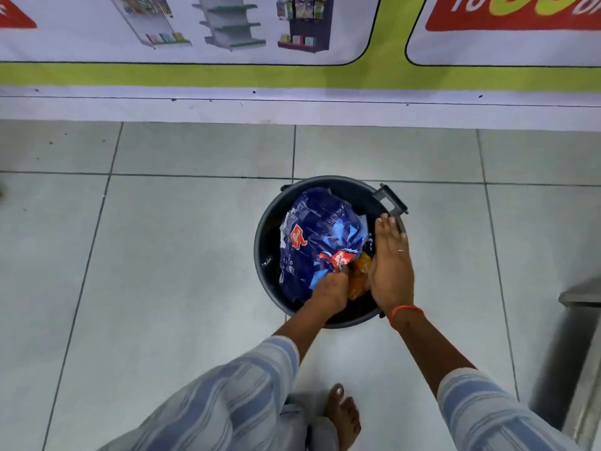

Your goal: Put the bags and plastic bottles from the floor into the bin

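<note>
A round dark grey bin [265,229] stands on the tiled floor. A large blue plastic bag [320,229] with red and white print fills most of its opening. My left hand [330,289] is closed on the bag's near end, inside the bin's front rim. My right hand [390,258] lies flat with fingers together over the bin's right side, beside the bag. An orange bag [359,278] shows between my two hands, lower in the bin. No plastic bottle is visible.
The bin's handle [392,198] sticks out at its far right. A wall with a printed banner [292,43] runs behind the bin. A metal piece of furniture [582,320] stands at the right edge. My bare foot [343,415] is on the floor near the bin.
</note>
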A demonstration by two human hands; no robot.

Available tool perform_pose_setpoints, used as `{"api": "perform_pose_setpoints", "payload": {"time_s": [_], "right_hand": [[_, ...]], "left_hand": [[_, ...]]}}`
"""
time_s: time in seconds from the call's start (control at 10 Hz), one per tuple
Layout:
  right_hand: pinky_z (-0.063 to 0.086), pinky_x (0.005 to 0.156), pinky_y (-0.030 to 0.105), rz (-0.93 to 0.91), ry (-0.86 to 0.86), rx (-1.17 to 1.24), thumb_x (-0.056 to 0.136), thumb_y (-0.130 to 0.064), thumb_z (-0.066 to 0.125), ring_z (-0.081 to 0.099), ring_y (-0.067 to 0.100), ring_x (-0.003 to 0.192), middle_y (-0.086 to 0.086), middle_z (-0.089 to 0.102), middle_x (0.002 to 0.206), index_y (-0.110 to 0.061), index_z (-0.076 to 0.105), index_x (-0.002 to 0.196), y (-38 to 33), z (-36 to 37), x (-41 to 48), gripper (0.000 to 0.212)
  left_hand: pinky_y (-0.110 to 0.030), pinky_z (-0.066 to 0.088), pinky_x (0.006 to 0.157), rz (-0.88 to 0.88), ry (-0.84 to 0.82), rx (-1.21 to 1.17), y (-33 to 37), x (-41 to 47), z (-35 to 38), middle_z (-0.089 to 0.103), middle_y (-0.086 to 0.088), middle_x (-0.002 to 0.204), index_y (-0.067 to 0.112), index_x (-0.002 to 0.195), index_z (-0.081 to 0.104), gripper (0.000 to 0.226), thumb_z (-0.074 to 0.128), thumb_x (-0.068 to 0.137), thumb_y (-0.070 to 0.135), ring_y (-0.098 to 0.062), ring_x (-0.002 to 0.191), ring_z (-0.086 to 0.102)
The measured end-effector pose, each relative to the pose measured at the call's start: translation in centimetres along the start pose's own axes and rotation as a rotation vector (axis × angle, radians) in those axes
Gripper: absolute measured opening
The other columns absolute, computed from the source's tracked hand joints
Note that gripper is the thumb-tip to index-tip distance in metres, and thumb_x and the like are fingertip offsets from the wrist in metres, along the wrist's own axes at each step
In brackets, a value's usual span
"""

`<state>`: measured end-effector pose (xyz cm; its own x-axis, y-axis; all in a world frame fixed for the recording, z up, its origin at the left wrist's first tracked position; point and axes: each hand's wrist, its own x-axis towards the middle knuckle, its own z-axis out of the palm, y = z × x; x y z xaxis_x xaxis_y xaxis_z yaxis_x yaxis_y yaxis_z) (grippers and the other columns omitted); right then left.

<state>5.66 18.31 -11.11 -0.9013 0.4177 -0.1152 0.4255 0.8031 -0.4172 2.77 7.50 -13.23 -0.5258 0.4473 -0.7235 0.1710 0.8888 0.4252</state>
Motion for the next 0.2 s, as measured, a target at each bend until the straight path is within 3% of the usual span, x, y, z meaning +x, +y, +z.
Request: {"api": "perform_pose_setpoints", "payload": {"time_s": [0.1, 0.2], "right_hand": [[0.007, 0.119, 0.034, -0.034, -0.160, -0.072, 0.094, -0.003, 0.040, 0.014, 0.023, 0.146, 0.013, 0.021, 0.157, -0.004, 0.019, 0.146, -0.7, -0.7, 0.2, 0.057], [0.007, 0.120, 0.034, 0.017, -0.217, -0.127, 0.095, -0.013, 0.043, 0.009, 0.022, 0.147, 0.011, 0.017, 0.158, -0.006, 0.015, 0.147, -1.7, -2.0, 0.5, 0.060]], "left_hand": [[-0.044, 0.047, 0.095, 0.097, -0.081, -0.083, 0.3, -1.0, -1.7, 0.062, -0.024, 0.120, 0.004, 0.124, 0.054, 0.034, 0.049, 0.093, 0.015, -0.040, 0.109, 0.058], [-0.043, 0.049, 0.093, 0.090, -0.046, -0.125, 0.8, -2.1, -4.0, 0.066, -0.022, 0.115, 0.004, 0.115, 0.061, 0.029, 0.047, 0.091, 0.010, -0.038, 0.106, 0.061]]}}
